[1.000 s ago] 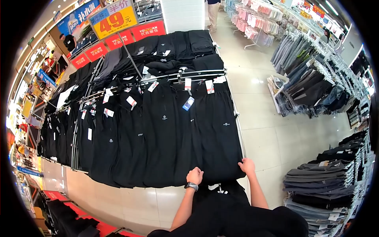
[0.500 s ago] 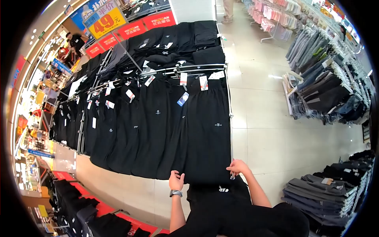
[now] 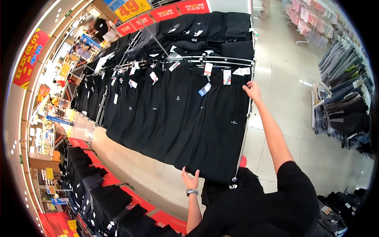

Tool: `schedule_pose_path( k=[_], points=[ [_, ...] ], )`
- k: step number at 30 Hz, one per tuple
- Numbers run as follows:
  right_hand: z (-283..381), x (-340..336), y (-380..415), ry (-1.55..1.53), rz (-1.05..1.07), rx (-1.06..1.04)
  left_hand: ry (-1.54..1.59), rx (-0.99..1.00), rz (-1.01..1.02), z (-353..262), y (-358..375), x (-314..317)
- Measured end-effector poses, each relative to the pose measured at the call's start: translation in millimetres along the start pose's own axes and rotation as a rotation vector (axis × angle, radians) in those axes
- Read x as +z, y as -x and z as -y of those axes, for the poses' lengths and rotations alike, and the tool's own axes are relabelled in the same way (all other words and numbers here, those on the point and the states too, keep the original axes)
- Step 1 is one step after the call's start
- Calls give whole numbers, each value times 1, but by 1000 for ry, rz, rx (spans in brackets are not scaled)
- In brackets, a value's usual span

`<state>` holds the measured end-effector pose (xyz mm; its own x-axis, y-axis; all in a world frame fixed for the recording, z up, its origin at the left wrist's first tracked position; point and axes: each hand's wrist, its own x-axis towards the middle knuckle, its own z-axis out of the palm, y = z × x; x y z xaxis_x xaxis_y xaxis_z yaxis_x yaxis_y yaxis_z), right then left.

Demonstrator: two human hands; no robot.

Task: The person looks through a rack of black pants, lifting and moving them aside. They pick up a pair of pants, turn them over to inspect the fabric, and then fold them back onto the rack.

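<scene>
Black trousers point(image 3: 221, 130) hang from the front rail of a metal rack, a small light logo on one leg. Near their lower hem is my left hand point(image 3: 191, 179), its fingers apart and holding nothing; a watch point(image 3: 192, 192) is on that wrist. My right hand point(image 3: 252, 91) reaches up to the waistband's right edge beside the rack's upright point(image 3: 248, 118). Its fingers look parted, at or very close to the fabric. White-and-red price tags point(image 3: 227, 77) and a blue tag point(image 3: 205, 89) hang at the waistbands.
Folded black clothes point(image 3: 238, 27) lie on the rack behind, below a yellow price sign point(image 3: 132, 10). Racks of jeans point(image 3: 339, 94) stand across the aisle at right. Another row of black clothes point(image 3: 114, 197) runs along the lower left. A person point(image 3: 102, 27) stands at the far left.
My right hand has moved from the trousers' lower right corner up to the waistband. My left hand's fingers have spread near the hem. The view has shifted, so the rack sits further right.
</scene>
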<state>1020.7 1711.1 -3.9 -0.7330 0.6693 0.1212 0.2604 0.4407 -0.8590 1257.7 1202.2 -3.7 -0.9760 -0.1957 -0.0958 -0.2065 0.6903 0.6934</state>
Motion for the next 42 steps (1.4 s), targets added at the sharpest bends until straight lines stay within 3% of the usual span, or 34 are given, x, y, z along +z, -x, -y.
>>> schedule_pose_path(
  k=[2,7,14,20,22,24,28,32,37,38,41,42],
  points=[
    [-5,15,-34,185,-61,58,12,-25,17,-5,4,3],
    [0,42,-65,353,92,157,146,-61,10,-2,5,9],
    [13,40,-64,385,77,51,147,-57,21,-7,6,9],
    [65,46,-49,70,50,-147,-99,57,27,-22,-12,-10],
    [95,38,-38,-137,275,-118,-105,122,29,-40,-32,-21],
    [136,27,-14,-352,335,-93,-112,201,94,-65,-61,-30],
    [205,-13,32,-425,455,-21,113,487,244,-132,-137,-40],
    [228,-36,62,-418,559,-69,498,460,502,-186,-212,-24],
    [256,-64,101,-362,397,-2,441,587,633,-224,-251,14],
    [225,-43,87,-294,235,10,467,585,639,-227,-249,21],
    [198,-52,83,-574,325,86,473,586,698,-222,-231,35],
    [195,-56,88,-617,265,117,477,582,728,-216,-223,38]
  ],
)
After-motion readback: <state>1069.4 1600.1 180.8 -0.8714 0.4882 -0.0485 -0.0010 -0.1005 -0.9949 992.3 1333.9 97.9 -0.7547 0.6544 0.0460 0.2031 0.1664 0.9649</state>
